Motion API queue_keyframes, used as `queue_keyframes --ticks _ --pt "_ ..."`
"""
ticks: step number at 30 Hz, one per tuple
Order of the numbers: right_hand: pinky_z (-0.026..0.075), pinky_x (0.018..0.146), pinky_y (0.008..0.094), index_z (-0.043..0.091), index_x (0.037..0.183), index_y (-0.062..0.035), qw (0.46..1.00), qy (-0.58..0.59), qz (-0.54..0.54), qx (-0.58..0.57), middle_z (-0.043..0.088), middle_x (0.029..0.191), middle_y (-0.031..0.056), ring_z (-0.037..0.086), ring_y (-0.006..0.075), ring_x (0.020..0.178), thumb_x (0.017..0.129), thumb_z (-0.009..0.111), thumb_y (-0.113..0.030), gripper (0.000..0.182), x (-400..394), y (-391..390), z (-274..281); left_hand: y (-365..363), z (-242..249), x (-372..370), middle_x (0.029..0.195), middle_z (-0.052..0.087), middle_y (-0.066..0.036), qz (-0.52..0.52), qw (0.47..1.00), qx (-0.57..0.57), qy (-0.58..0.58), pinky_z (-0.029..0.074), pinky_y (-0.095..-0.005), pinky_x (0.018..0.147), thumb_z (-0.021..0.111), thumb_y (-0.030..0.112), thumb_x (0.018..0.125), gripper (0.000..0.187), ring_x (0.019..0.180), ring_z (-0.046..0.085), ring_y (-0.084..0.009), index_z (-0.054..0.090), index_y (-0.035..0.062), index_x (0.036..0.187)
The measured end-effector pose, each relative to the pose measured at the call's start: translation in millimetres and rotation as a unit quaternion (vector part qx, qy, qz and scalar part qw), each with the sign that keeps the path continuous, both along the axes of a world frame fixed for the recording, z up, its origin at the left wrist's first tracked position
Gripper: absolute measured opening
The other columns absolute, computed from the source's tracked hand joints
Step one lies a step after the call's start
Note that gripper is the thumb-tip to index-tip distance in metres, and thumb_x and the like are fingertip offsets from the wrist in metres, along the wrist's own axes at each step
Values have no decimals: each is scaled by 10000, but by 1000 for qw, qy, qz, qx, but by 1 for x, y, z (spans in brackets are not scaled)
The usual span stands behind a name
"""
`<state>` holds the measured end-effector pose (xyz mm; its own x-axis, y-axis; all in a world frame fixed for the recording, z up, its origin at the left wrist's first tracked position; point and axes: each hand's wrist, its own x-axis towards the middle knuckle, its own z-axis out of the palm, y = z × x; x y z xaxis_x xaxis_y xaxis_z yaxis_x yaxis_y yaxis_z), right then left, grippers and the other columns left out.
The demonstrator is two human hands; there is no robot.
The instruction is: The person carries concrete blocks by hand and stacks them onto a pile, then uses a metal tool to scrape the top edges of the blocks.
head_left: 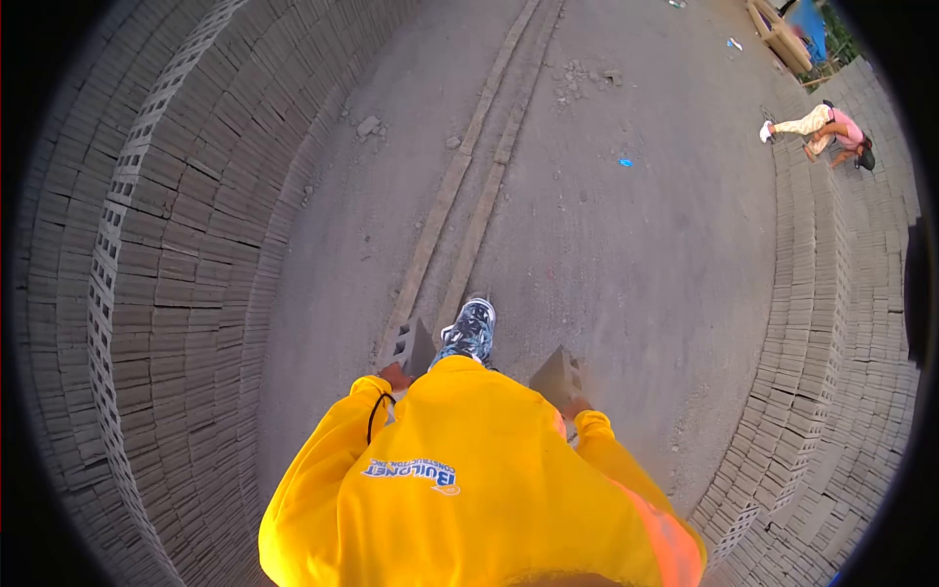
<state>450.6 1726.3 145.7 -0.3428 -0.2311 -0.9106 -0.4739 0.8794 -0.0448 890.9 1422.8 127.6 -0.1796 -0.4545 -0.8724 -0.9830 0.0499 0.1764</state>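
Observation:
My left hand (396, 377) grips a grey hollow block (416, 344) beside my left hip, its holes facing outward. On the other side, my right hand (577, 406) holds a second grey block (558, 377), tilted, at its outer end. Both blocks hang low over the dirt ground. Yellow sleeves reach down to both wrists, and a dark cord loops at the left one. The fingers show only in part. One patterned trouser leg and shoe (473, 328) show between the blocks.
Two long boards (450, 191) run ahead along the ground. Tall block stacks stand at the left (186, 245) and right (802, 333). A person (841, 132) bends over the right stack. Rubble (370, 126) lies near the left stack.

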Motion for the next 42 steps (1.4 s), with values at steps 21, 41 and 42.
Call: queue_keyframes --ticks 21,41,42 --pt "391 1048 396 390 1425 -74 997 6 70 -32 491 1365 221 479 361 1266 730 686 -469 852 -514 -673 -22 -622 20 -494 1356 503 -214 6 1000 12 27 347 -442 1084 698 487 720 856 1258 484 -373 405 62 1402" --pt "399 1045 420 359 1443 -108 991 72 115 -2 512 1361 187 499 368 1246 720 719 -375 851 -876 -1370 -8 -1253 -17 -795 1303 515 -294 99 994 49 4 420 -418 1011 666 510 741 811 1213 513 -411 494 -80 1271" --pt "401 1044 419 358 1444 -109 990 74 123 12 511 1360 190 498 366 1248 722 716 -379 850 -884 -1411 -8 -1283 -40 -798 1259 542 -297 101 994 36 22 431 -454 991 659 514 751 764 1180 533 -424 526 -56 1242"
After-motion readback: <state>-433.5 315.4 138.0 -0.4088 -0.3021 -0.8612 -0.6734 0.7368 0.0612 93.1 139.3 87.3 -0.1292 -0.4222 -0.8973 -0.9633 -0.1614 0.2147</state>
